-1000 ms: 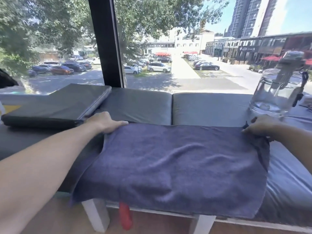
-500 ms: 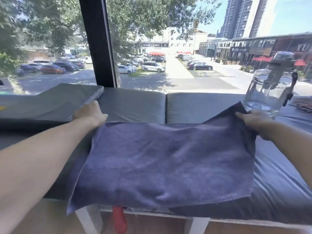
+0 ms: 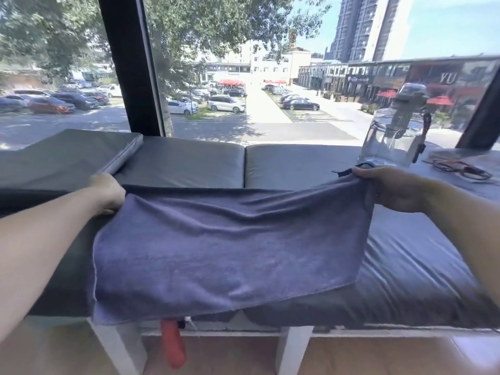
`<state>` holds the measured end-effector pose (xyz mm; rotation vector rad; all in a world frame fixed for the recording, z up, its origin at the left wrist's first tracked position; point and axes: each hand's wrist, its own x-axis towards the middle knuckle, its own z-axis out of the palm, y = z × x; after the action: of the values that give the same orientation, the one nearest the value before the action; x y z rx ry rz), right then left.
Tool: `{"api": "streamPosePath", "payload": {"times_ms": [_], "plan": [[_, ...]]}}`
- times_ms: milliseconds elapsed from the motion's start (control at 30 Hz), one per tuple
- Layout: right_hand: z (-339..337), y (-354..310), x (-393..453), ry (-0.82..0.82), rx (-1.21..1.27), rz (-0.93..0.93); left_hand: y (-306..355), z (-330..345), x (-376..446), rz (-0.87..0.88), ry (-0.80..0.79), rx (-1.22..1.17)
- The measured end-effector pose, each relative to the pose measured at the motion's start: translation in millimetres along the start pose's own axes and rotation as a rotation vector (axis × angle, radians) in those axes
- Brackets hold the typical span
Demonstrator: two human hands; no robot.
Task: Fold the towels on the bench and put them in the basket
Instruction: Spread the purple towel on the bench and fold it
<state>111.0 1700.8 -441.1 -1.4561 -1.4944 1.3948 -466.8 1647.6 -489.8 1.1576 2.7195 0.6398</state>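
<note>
Towel (image 3: 230, 247) far edge lifted higher, left hand (image 3: 108, 193), right hand (image 3: 389, 188) apparently gripping corners

A clear glass jar (image 3: 392, 136) stood at the far right by the window (image 3: 243, 63), with a tangled cord (image 3: 460, 167) just beside it. A spare grey cushion (image 3: 67, 155) lay far left, and a red object (image 3: 173, 345) hung below.

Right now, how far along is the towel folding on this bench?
Nothing looks finished: no folded towel and no basket in view. In hand: the left hand and right hand each grip a far corner of the purple towel, lifted off the bench cushion. Left: every fold, then the basket.
</note>
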Motion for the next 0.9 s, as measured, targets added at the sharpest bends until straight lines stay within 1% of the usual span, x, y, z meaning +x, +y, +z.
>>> {"api": "streamPosePath", "payload": {"times_ms": [33,67,100,133,200,267,300,333,367,433,467,500,567,633,667,700,733,800,900], "plan": [[2,-2,-2,-0.005,-0.035,0.013,-6,5,10,0.01,0.058,0.022],[5,-6,-8,-0.014,-0.135,0.06,-6,5,10,0.02,0.108,0.05],[4,-9,-10,-0.021,-0.28,0.146,-4,2,5,0.024,0.135,0.069],[3,-12,-14,-0.031,-0.423,0.26,-1,-1,2,0.034,0.149,0.084],[-5,-17,-18,-0.061,-0.605,0.459,5,-6,-5,0.054,0.171,0.102],[-12,-18,-18,-0.1,-0.734,0.586,8,-6,-14,0.069,0.171,0.125],[-13,-18,-18,-0.115,-0.84,0.637,9,-4,-21,0.09,0.173,0.133],[-12,-19,-21,-0.106,-0.962,0.676,11,-2,-27,0.142,0.199,0.139],[-9,-17,-24,-0.082,-1.045,0.681,15,0,-38,0.233,0.248,0.133],[-8,-11,-21,0.033,-1.056,0.591,32,5,-69,0.505,0.348,0.039],[-6,-8,-20,0.108,-1.031,0.494,43,6,-91,0.647,0.343,-0.053],[-4,-3,-14,0.2,-1.015,0.365,54,8,-117,0.767,0.278,-0.148],[7,2,-7,0.345,-1.028,0.122,72,17,-175,0.976,0.032,-0.255],[23,11,0,0.428,-1.06,0.002,83,33,-237,1.174,-0.224,-0.234],[30,15,5,0.466,-1.103,-0.01,85,44,-263,1.238,-0.301,-0.189],[36,21,10,0.492,-1.151,-0.009,87,57,-285,1.288,-0.315,-0.147],[40,26,15,0.515,-1.177,-0.006,86,69,-297,1.327,-0.278,-0.111],[45,34,24,0.574,-1.11,-0.003,82,86,-306,1.382,-0.155,-0.093],[41,35,27,0.683,-0.979,0.038,74,93,-298,1.468,-0.069,-0.174]]}}
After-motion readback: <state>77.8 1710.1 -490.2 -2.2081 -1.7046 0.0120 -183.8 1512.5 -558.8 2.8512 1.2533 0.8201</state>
